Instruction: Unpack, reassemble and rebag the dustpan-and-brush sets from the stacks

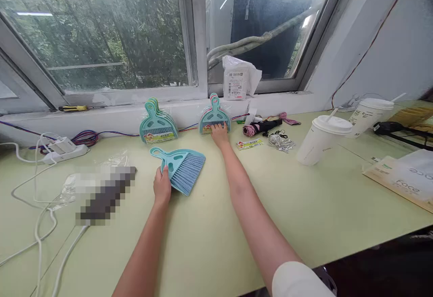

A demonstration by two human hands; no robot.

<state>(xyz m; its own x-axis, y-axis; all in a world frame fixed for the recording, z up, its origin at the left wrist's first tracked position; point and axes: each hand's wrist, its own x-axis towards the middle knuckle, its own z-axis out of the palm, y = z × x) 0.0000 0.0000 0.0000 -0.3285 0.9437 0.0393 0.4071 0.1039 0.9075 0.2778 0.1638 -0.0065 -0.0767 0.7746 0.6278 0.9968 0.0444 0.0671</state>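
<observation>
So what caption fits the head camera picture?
Left hand holds a turquoise plastic dustpan-and-brush set; right hand touches similar packaged sets.

Right hand beyond left hand

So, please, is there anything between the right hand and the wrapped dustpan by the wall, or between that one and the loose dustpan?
Nothing visible stands in between. The right hand has its fingers on the front of the wrapped dustpan. From there to the loose dustpan, in the left hand, only tabletop shows.
</observation>
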